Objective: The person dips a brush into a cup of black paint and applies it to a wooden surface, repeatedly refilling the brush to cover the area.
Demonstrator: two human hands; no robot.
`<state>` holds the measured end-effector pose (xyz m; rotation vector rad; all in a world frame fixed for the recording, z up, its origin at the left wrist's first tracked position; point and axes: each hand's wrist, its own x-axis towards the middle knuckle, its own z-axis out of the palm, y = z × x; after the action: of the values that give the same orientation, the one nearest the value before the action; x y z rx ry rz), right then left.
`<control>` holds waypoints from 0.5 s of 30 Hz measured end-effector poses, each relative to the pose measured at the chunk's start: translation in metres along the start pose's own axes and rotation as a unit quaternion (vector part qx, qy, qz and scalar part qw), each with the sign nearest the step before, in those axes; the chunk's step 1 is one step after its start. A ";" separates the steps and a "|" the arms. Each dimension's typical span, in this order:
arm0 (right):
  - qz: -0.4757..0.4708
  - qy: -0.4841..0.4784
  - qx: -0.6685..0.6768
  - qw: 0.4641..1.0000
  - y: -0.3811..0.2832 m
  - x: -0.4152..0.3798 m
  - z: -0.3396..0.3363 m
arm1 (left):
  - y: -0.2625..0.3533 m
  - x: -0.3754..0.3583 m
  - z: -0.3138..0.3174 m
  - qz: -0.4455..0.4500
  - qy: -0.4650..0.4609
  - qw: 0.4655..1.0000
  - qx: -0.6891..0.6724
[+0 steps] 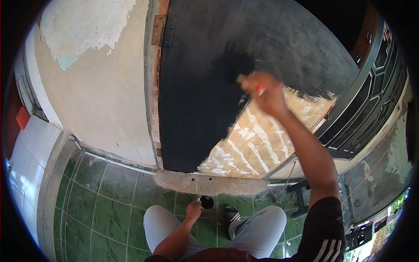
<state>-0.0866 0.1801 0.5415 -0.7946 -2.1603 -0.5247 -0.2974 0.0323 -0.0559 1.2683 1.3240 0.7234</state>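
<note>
My right hand (269, 97) is raised against the door, closed around a paintbrush (240, 79); a red and white part shows between the fingers, slightly blurred. Its bristle end is at the wet-looking dark area of the door (196, 100), which is mostly coated in black paint. Bare tan wood with white streaks (257, 144) shows at the lower right of the door, below the hand. Low between my knees, my left hand (193, 211) is shut on a small cup (206, 202) with black paint inside.
A rusty hinge (158, 30) joins the door to its frame. Left of it stands a peeling cream wall (96, 91). A concrete sill (209, 183) borders the green tiled floor (113, 218). At right are a dark metal grille (362, 109) and a black stand-like object (300, 198).
</note>
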 end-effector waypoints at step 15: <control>0.011 -0.013 -0.070 0.997 -0.020 -0.036 0.023 | 0.012 -0.004 -0.006 -0.029 -0.026 0.999 -0.007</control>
<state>-0.0933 0.1657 0.4976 -0.9037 -2.1541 -0.6627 -0.3007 0.0328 -0.0423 1.2245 1.3050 0.6540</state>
